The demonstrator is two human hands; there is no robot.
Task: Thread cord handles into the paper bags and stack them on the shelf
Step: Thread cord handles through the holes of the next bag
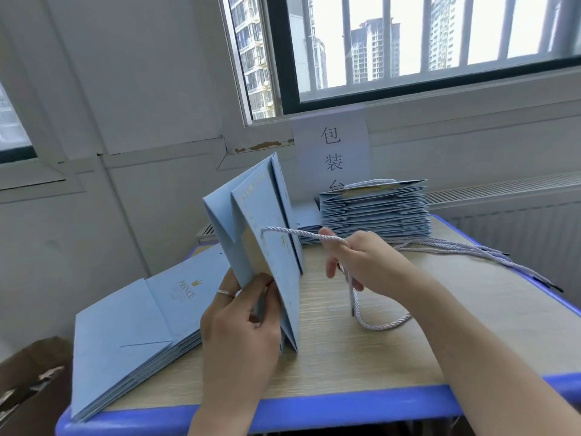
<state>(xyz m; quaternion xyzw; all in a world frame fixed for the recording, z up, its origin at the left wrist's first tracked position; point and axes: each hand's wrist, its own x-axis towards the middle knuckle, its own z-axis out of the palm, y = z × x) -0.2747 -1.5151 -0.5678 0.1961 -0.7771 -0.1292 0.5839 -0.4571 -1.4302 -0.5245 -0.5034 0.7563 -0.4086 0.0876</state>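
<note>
Mid-threading: the left hand holds the pale-blue folded paper bag upright on the wood-grain surface. The right hand has its grip pinched on the white twisted cord running from the bag's hole. Next, likely, the loose end needs another hole.

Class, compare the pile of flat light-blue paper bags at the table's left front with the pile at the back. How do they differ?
The left front pile of flat light-blue paper bags is lower; the back pile is taller. The back pile's top bag carries a white twisted cord handle; the left front pile shows none. Both hold folded light-blue bags.
</note>
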